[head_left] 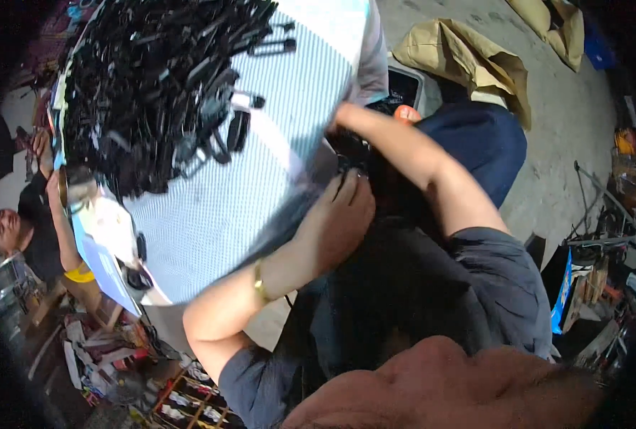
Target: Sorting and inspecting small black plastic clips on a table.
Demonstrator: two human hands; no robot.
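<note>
Glossy black plastic parts [153, 93], striped cloth [225, 214]

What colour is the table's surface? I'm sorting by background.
Fine white-and-pale-blue stripes on the striped table cover, head view.

both hands [343, 211] together, forearms bent

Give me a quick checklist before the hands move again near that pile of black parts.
1. Left hand in view: ok, it rests on dark material at the edge of the white ribbed tabletop.
2. Right hand in view: not ok, mostly hidden past the forearm; its grip cannot be told.
3. What the hands hold: cannot tell, the spot is dark and blurred.
4. Heap of small black plastic parts stable: ok, piled on the tabletop, apart from both hands.
5. Other person clear of the hands: ok, at the far left side.
</note>
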